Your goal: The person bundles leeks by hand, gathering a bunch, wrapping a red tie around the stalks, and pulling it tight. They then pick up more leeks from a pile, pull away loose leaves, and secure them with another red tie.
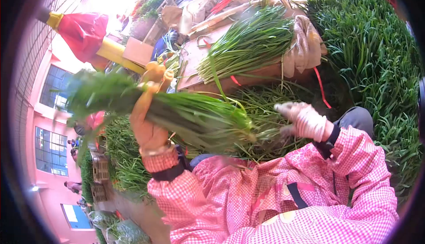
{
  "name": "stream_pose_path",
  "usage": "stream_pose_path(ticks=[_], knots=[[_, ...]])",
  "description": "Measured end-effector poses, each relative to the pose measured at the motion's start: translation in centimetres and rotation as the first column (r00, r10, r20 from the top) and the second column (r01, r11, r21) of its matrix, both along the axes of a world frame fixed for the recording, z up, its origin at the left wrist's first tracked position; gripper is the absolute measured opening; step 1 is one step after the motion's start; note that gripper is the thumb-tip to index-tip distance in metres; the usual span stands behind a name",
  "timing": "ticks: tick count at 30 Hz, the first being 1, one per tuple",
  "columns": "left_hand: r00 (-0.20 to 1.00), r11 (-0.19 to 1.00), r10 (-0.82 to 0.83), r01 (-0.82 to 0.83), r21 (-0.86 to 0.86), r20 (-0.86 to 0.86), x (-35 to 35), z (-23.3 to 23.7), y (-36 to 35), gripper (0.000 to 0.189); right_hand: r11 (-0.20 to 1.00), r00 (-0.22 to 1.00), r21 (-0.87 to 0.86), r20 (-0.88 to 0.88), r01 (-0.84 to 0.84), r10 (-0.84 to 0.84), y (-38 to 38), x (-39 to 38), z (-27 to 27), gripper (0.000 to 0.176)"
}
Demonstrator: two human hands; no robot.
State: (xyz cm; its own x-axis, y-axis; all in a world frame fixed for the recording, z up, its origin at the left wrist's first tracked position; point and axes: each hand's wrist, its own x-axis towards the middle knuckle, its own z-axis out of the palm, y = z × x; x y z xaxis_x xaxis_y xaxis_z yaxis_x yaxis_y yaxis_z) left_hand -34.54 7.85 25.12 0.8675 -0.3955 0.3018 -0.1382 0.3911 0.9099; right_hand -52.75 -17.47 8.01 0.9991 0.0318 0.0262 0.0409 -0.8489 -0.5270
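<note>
My left hand point(150, 111), in an orange glove, is wrapped round a thick bunch of green chives point(199, 113). The bunch is held up nearly level, its blurred leafy tips to the left and its pale stem ends to the right. My right hand point(305, 120), in a whitish glove with dirty fingertips, is a little right of the stem ends and apart from them. Its fingers are stretched towards the bunch, with nothing visible in them. Behind the hands, a pile of chives point(252, 44) lies on a low board point(188, 73).
A bundled beige cloth point(305, 47) lies at the board's right end. Red strips point(322, 88) hang nearby. Loose greens point(261, 106) cover the ground before me. Tall heaped greens point(367, 44) stand at right. Crates point(100, 168) and plastic-wrapped bundles point(128, 230) are at left.
</note>
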Motion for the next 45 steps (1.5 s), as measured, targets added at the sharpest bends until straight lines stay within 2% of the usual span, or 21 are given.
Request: stream_pose_path(ticks=[1, 4, 6, 8, 9, 11, 12, 15, 20, 23, 25, 27, 30, 34, 37, 39, 41, 42, 43, 44, 45], knots=[[0.981, 0.965, 0.189, -0.193, 0.175, 0.042, 0.0, 0.0, -0.3, 0.017, 0.982, 0.998, 0.181, 0.012, 0.059, -0.063, -0.5, 0.2, 1.1, 0.068], [0.905, 0.924, -0.374, 0.342, 0.173, 0.205, -2.5, 1.1, -2.2, 0.011, 0.873, 0.927, 0.467, 0.371, -0.141, -0.049, 0.0, 1.7, 3.9, 0.062], [0.982, 0.959, -0.189, 0.189, 0.209, -0.023, -1.5, 1.7, -2.1, 0.02, 0.774, 0.821, 0.497, 0.568, -0.392, 0.051, 1.6, 2.6, 7.0, 0.061], [0.993, 0.921, -0.113, 0.097, 0.377, 0.02, -1.9, 2.0, -1.8, 0.03, 0.484, 0.8, 0.677, 0.594, -0.554, 0.085, 3.5, 3.2, 9.6, 0.059], [0.879, 0.88, -0.42, 0.334, 0.337, 0.225, -1.4, 2.4, -2.1, 0.036, 0.322, 0.835, 0.781, 0.547, -0.535, 0.059, 3.8, 4.0, 10.9, 0.058], [0.973, 0.948, 0.027, -0.098, 0.303, 0.23, -3.9, 2.6, -1.7, 0.035, 0.138, 0.906, 0.896, 0.423, -0.423, 0.032, 4.6, 5.8, 12.8, 0.058], [0.996, 0.98, -0.077, 0.082, 0.181, -0.033, -2.4, 3.1, -0.9, 0.02, -0.034, 0.907, 0.908, 0.419, -0.417, 0.042, 6.7, 6.6, 12.1, 0.061], [0.909, 0.906, -0.411, 0.416, -0.076, 0.07, -3.3, 4.3, -0.1, 0.028, 0.659, 0.843, 0.56, 0.488, -0.502, 0.227, 7.9, 7.6, 7.7, 0.067], [0.969, 0.966, -0.245, 0.247, -0.072, 0.034, -3.8, 6.5, 1.1, 0.018, 0.739, 0.92, 0.549, 0.265, -0.391, 0.29, 8.4, 5.2, 1.8, 0.095], [0.842, 0.837, -0.539, 0.538, -0.098, 0.016, -1.6, 7.3, 3.9, 0.008, 0.923, 0.98, 0.352, -0.057, -0.157, 0.189, 7.5, 4.0, 2.5, 0.098], [0.854, 0.826, -0.521, 0.504, -0.253, -0.002, -2.1, 7.6, 4.7, 0.016, 0.811, 0.917, 0.429, 0.174, -0.399, 0.359, 8.3, 2.2, 1.1, 0.076], [0.834, 0.795, -0.551, 0.534, -0.287, 0.025, -1.7, 7.6, 5.8, 0.019, 0.776, 0.798, 0.21, 0.034, -0.595, 0.602, 7.2, 1.6, 2.3, 0.052], [0.779, 0.725, -0.617, 0.619, -0.303, 0.115, -2.8, 6.5, 5.7, 0.026, 0.905, 0.908, -0.085, -0.085, -0.416, 0.409, 4.7, 3.2, 5.2, 0.058], [0.583, 0.564, -0.79, 0.812, -0.149, 0.187, -1.8, 6.6, 4.5, 0.025, 0.804, 0.735, 0.29, 0.631, -0.519, 0.247, 5.3, 4.6, 10.9, 0.069], [0.58, 0.565, -0.802, 0.815, -0.131, 0.144, -2.9, 8.1, 3.7, 0.016, 0.393, 0.784, 0.688, 0.597, -0.61, 0.173, 9.4, 6.8, 12.8, 0.082], [0.59, 0.567, -0.793, 0.806, -0.169, 0.15, -4.2, 9.0, 2.4, 0.009, -0.24, 0.796, 0.905, 0.424, -0.351, 0.433, 11.1, 7.1, 12.0, 0.078], [0.746, 0.72, -0.656, 0.663, -0.203, 0.112, -4.8, 9.5, 3.8, 0.002, 0.414, 0.326, 0.2, 0.909, -0.888, 0.261, 14.9, 11.9, 2.7, 0.045], [0.816, 0.789, -0.572, 0.576, -0.214, 0.088, -4.9, 9.7, 4.9, 0.005, 0.011, 0.603, 0.739, 0.542, -0.674, 0.585, 15.2, 10.7, 0.8, 0.043], [0.902, 0.889, -0.425, 0.431, -0.156, 0.069, -4.7, 9.6, 6.4, 0.01, 0.242, 0.569, 0.553, 0.553, -0.797, 0.608, 15.3, 10.1, -1.6, 0.037], [0.962, 0.958, -0.267, 0.272, -0.096, 0.056, -4.0, 9.3, 8.3, 0.014, 0.182, 0.588, 0.588, 0.633, -0.788, 0.503, 15.2, 9.0, -2.7, 0.039], [0.978, 0.969, -0.206, 0.208, -0.131, 0.025, -3.1, 9.1, 10.2, 0.024, 0.167, 0.713, 0.874, 0.247, -0.456, 0.656, 13.8, 7.7, -1.2, 0.043]])
